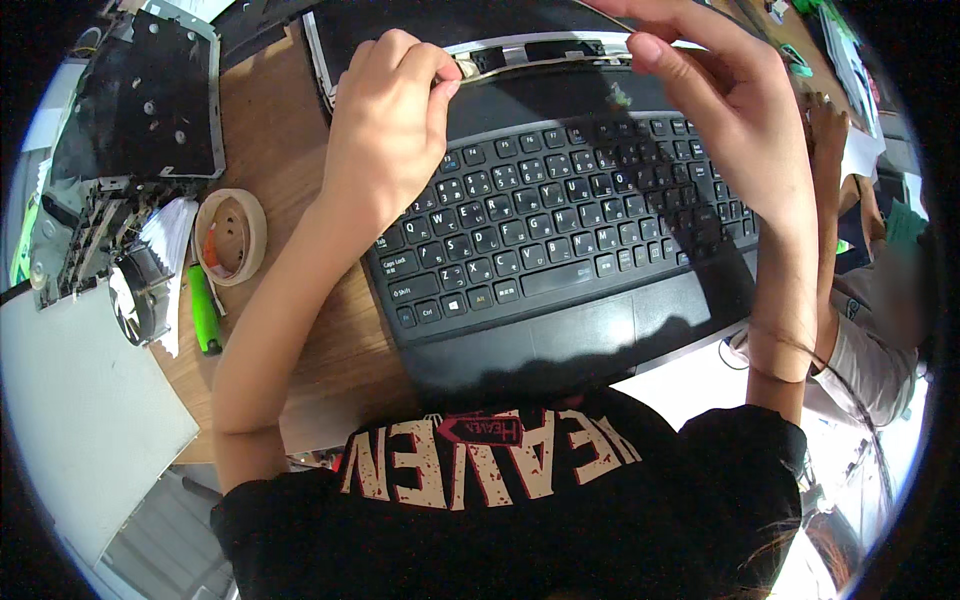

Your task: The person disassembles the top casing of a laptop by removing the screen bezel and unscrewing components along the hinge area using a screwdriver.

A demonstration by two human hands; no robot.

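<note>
A black laptop (560, 345) lies opened before me, its keyboard (540, 210) toward me and its screen part (390, 20) leaning away. Along the screen's lower edge, a silvery strip with dark gaps (540, 50) is exposed, and a thin, slightly bowed bezel (550, 70) runs below it. My left hand (390, 125) is closed at the left end of that bezel, thumb and fingertips pinching it. Above the keyboard's right side is my right hand (730, 100), fingers curled and thumb toward the bezel's right end. A thin edge shows beside its fingers; what they grip is mostly hidden.
To the left are a roll of tape (255, 235), a green-handled tool (203, 312), a small fan (140, 295) and a dark panel with metal edges (140, 100). A white board (80, 400) lies at lower left. Another person's hand (828, 130) is at the right.
</note>
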